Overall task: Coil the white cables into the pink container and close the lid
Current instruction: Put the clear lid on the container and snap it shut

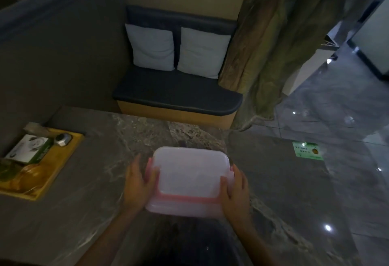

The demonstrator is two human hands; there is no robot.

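Dim, soft blur, floor (328, 227) glare (wide-angle bowing)

Head-high, forward-down over table (94, 181)

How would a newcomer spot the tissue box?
Find the marble table, then the yellow tray at its left edge. The tissue box lies in it, white-topped with green sides, the only boxy item beside a small metal object.

Pink container (185, 204): translucent plastic, smooth, with a frosted matt lid (189, 173). Table (273, 181): polished veined stone with a dull sheen. Tray (63, 160): yellow wood, smooth. Cushions (151, 46): pale matt cloth. Bench seat (179, 95): dark, smooth upholstery. Floor (347, 118): glossy, reflective tile.
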